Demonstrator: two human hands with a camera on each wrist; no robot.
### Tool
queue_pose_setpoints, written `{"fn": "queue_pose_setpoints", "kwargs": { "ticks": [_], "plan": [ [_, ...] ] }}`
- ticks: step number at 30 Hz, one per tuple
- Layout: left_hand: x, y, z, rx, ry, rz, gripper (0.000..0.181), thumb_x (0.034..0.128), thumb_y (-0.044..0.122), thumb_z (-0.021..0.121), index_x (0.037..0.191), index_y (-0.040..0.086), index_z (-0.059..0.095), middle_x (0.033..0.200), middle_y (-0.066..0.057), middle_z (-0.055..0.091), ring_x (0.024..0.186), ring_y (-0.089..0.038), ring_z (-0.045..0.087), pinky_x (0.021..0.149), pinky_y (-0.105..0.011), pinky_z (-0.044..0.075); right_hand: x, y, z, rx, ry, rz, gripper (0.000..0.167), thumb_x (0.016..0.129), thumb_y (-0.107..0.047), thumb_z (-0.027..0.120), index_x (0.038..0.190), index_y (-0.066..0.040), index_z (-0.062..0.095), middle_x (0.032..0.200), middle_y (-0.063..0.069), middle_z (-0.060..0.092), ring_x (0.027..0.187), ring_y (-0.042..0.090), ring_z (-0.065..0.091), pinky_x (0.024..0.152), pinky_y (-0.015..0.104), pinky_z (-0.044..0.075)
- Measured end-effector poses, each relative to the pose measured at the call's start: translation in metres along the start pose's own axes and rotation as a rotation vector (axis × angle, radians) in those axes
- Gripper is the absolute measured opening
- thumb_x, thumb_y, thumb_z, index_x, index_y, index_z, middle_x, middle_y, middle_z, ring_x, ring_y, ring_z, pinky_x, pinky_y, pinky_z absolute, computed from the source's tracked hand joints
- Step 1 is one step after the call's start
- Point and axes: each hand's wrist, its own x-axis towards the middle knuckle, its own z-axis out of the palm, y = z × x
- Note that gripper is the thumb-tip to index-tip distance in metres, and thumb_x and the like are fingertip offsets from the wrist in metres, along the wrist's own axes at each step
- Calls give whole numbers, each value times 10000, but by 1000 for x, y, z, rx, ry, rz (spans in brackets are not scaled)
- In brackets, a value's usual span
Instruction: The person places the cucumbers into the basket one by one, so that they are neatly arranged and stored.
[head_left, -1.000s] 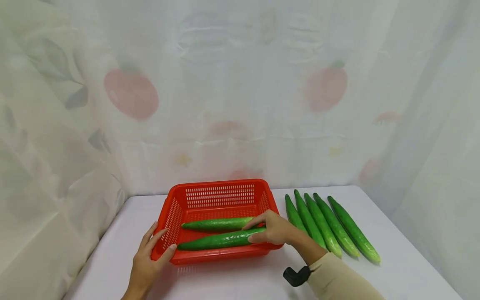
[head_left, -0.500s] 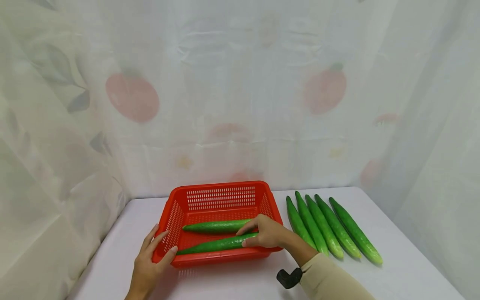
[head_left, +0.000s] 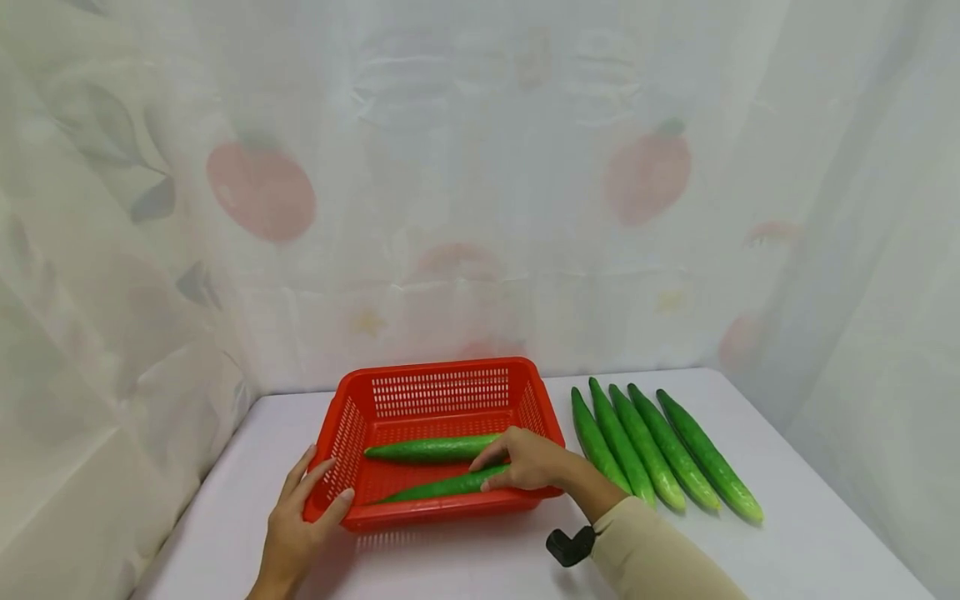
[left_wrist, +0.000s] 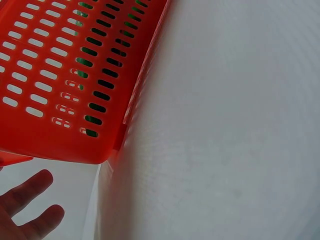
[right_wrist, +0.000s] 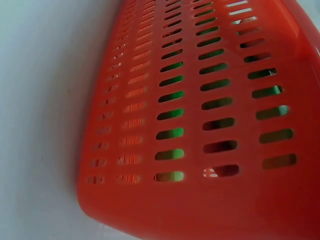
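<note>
My right hand point(head_left: 528, 461) reaches over the front right of a red plastic basket point(head_left: 441, 377). Its thumb and fingers pinch the right end of a cucumber point(head_left: 442, 487), which lies low along the basket's front wall, its left tip partly behind the rim. A second cucumber point(head_left: 427, 450) rests behind it on the basket floor. At the basket's front left corner, my left hand point(head_left: 298, 529) touches the rim with thumb and fingers fairly straight. In the left wrist view, two fingers point(left_wrist: 31, 187) stand apart near the slotted wall. The right wrist view shows green through the slots point(right_wrist: 171, 115); the hand is hidden there.
Several cucumbers point(head_left: 648, 442) lie side by side on the white tabletop point(head_left: 795, 492), right of the basket, near my right forearm. A pale printed curtain point(head_left: 480, 208) hangs behind and at both sides. A black strap piece point(head_left: 570, 547) shows at my right wrist.
My right hand has moved slightly left and the front cucumber has sunk lower behind the basket's front rim. The left hand stays at the corner.
</note>
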Motion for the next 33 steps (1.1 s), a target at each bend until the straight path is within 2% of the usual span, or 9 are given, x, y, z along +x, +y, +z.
{"fn": "queue_pose_setpoints", "kwargs": {
  "ticks": [8,12,14,20,27,33],
  "plan": [
    [0,0,0,-4,-1,-6,490,832,232,770,1278,95,619,1499,-8,359,1285,-258,399,843,-20,313,1,2,1,90,3,-8,229,826,-229,775,1050,-185,760,945,-91,681,904,118,597,791,283,495],
    [-1,0,0,-1,-1,-7,492,832,231,769,1277,85,618,1499,-19,359,1285,-268,399,838,-25,316,0,4,1,154,22,-17,206,835,-234,764,1039,-208,755,923,-72,691,868,116,611,761,287,513],
    [0,0,0,-1,2,-7,492,828,228,773,1273,81,620,1499,-18,361,1283,-265,402,842,-24,315,-1,4,1,174,42,-21,199,840,-244,757,1037,-212,753,930,-64,692,871,118,613,760,291,516],
    [1,0,1,1,-1,-5,497,828,231,774,1271,68,618,1500,-26,358,1278,-272,405,832,-28,321,-6,1,0,227,97,-54,226,857,-205,741,1066,-118,742,979,28,697,887,148,610,771,306,520],
    [2,1,1,-3,-2,-9,498,830,240,772,1275,78,617,1501,-11,358,1295,-263,390,854,-16,302,-8,1,-2,314,143,-104,190,866,-177,727,1056,-167,734,998,-22,692,926,163,621,798,308,528],
    [0,0,1,0,-8,-18,500,836,249,767,1280,78,614,1503,-18,352,1295,-276,390,835,-22,312,-16,5,-2,399,246,-165,192,885,-179,705,1075,-155,721,1004,77,694,925,211,637,785,355,536]
  ]
}}
